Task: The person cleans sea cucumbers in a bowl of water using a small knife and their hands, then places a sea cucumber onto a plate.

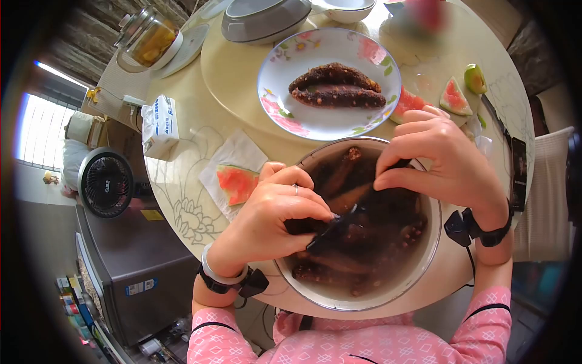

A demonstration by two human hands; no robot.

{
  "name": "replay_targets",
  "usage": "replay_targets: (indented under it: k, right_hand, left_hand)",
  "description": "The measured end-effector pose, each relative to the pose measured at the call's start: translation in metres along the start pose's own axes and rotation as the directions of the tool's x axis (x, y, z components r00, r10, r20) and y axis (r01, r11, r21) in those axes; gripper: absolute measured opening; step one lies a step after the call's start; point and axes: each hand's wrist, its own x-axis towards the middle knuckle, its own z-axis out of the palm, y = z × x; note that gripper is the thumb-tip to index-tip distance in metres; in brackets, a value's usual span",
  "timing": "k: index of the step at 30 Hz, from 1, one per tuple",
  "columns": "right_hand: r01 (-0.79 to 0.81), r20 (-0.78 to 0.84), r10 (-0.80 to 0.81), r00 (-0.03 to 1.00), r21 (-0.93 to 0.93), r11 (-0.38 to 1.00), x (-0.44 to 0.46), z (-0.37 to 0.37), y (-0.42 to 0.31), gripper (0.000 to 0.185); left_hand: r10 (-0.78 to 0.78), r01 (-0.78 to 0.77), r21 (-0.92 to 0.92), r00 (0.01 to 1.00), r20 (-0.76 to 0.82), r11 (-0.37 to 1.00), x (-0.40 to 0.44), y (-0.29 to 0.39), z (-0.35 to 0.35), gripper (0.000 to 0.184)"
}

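Note:
A white basin [434, 242] of murky brown water holds several dark, bumpy sea cucumbers [330, 262]. Above the water, my left hand [273, 212] pinches the lower left end of a black sea cucumber [347, 223]. My right hand [433, 148] has its thumb and fingers closed on the upper right end of the same piece, which stretches slantwise between both hands. Its underside and the fingertips' exact grip are partly hidden. Just beyond the basin, a flowered plate [276, 85] carries two sea cucumbers [336, 86] lying side by side.
Left of the basin, a watermelon slice [235, 183] lies on a tissue [212, 165], near a tissue box [160, 127]. More watermelon [454, 97], a knife [494, 115] and a phone [518, 173] are at right. Grey bowls [264, 21] and a glass pot [151, 45] stand farther back.

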Motion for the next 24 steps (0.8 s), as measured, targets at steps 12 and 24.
replay_targets:
  k: [12, 24]
  right_hand:
    - [-0.017, 0.235, 0.052, 0.970, -0.151, 0.988, -0.011, -0.061, 0.000, 0.017]
    - [0.021, 0.316, 0.026, 0.948, -0.145, 0.989, -0.010, -0.053, 0.011, 0.018]
  left_hand:
    - [-0.029, 0.029, -0.040, 1.000, 0.007, 0.999, -0.001, 0.000, 0.001, 0.034]
    - [-0.017, 0.017, 0.004, 1.000, 0.018, 1.000, -0.001, 0.002, 0.000, 0.038]
